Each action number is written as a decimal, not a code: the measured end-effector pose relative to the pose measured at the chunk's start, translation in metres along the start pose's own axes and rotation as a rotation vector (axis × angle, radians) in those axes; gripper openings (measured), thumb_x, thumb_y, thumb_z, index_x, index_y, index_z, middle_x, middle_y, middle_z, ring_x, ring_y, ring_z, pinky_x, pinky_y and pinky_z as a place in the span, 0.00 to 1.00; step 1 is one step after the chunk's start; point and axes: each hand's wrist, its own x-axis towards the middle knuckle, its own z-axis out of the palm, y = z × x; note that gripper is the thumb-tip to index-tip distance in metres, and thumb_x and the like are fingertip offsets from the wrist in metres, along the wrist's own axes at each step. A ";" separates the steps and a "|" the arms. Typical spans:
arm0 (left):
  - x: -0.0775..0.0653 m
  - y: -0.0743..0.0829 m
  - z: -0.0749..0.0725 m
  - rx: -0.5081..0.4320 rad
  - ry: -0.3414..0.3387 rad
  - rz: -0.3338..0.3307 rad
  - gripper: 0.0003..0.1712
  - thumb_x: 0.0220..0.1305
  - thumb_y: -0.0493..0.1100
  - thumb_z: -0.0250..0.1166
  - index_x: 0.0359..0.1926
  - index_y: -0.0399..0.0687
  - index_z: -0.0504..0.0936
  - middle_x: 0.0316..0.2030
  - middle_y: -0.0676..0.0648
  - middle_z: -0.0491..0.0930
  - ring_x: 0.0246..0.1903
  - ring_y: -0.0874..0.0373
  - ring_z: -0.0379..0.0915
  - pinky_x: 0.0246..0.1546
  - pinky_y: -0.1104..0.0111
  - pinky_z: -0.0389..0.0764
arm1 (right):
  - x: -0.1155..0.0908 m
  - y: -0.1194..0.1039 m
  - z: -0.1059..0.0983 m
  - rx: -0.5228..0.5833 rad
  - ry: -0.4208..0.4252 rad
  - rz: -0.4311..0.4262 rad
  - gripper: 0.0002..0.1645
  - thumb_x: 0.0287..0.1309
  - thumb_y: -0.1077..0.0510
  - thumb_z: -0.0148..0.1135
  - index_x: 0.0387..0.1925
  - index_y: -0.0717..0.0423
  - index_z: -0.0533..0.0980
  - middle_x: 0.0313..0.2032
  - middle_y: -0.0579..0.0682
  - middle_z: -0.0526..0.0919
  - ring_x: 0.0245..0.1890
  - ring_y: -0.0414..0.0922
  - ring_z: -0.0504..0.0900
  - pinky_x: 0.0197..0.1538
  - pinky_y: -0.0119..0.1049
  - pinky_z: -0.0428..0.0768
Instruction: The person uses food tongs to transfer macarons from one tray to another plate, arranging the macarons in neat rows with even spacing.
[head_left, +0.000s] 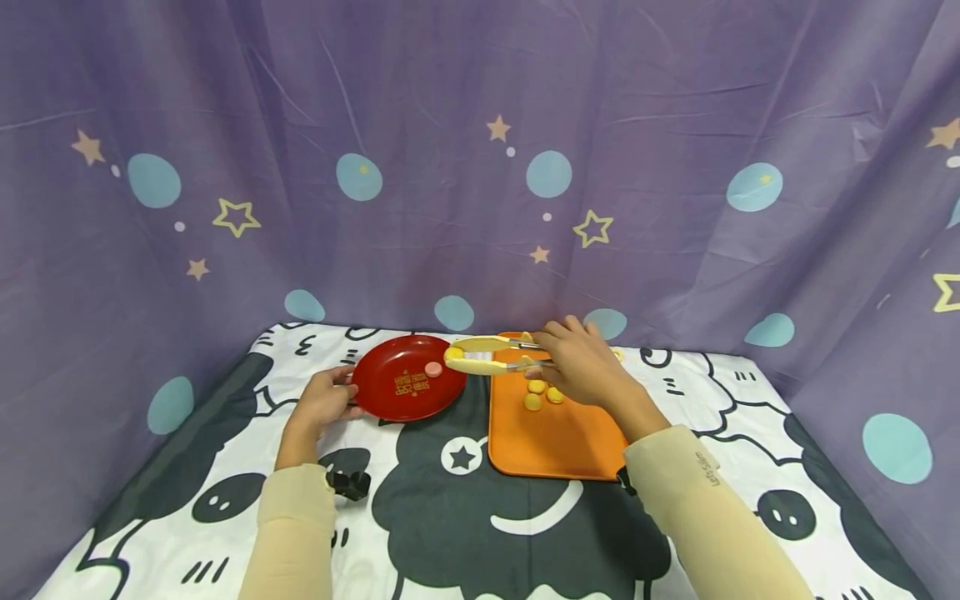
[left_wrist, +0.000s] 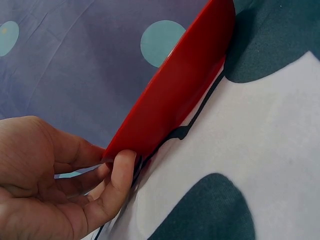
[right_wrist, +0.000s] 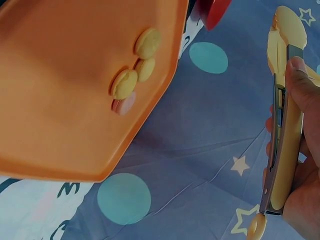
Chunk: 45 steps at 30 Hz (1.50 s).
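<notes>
My left hand [head_left: 324, 400] pinches the left rim of a red plate [head_left: 378, 367] that has gold lettering in its middle; in the left wrist view, thumb and fingers meet at the plate's edge. A pink macaron [head_left: 433, 369] lies on the plate's right part. My right hand [head_left: 585, 371] grips yellow tongs [head_left: 483, 367] with metal arms. Their tips hold a yellow macaron [head_left: 453, 354] at the plate's right rim. Below the tongs, several yellow macarons [head_left: 532, 402] sit on an orange tray [head_left: 532, 454]. The right wrist view also shows a pink macaron [right_wrist: 125, 103] there.
A black, white and dark-grey cartoon cloth [head_left: 420, 517] covers the table. Behind it hangs a purple curtain [head_left: 450, 108] with stars and blue dots. The tray stands just right of the plate, and a small ring [right_wrist: 256, 227] ends the tongs.
</notes>
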 end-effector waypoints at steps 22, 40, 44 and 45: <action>0.001 -0.002 -0.001 -0.012 0.006 -0.005 0.32 0.74 0.30 0.49 0.77 0.34 0.59 0.64 0.33 0.65 0.38 0.55 0.79 0.36 0.65 0.88 | 0.048 -0.028 0.015 0.000 -0.110 0.020 0.36 0.64 0.35 0.64 0.65 0.51 0.77 0.57 0.48 0.79 0.53 0.51 0.70 0.53 0.49 0.70; -0.003 0.001 -0.001 -0.007 -0.003 0.006 0.32 0.75 0.30 0.48 0.77 0.33 0.58 0.64 0.32 0.64 0.40 0.54 0.78 0.36 0.66 0.88 | 0.072 -0.048 0.033 -0.062 -0.157 0.045 0.39 0.63 0.31 0.61 0.66 0.49 0.77 0.56 0.46 0.79 0.51 0.48 0.68 0.49 0.44 0.68; -0.004 0.002 0.000 -0.007 -0.005 0.020 0.32 0.74 0.29 0.48 0.77 0.32 0.58 0.63 0.32 0.65 0.37 0.56 0.78 0.35 0.66 0.88 | 0.074 -0.050 0.041 -0.077 -0.186 0.052 0.37 0.64 0.32 0.61 0.65 0.49 0.77 0.55 0.46 0.79 0.51 0.49 0.68 0.50 0.45 0.68; -0.005 0.002 0.000 -0.009 -0.005 0.027 0.32 0.74 0.29 0.48 0.76 0.31 0.58 0.63 0.32 0.65 0.37 0.56 0.78 0.34 0.66 0.88 | 0.075 -0.051 0.043 -0.081 -0.192 0.055 0.37 0.64 0.32 0.62 0.65 0.49 0.77 0.55 0.46 0.79 0.51 0.49 0.68 0.50 0.45 0.67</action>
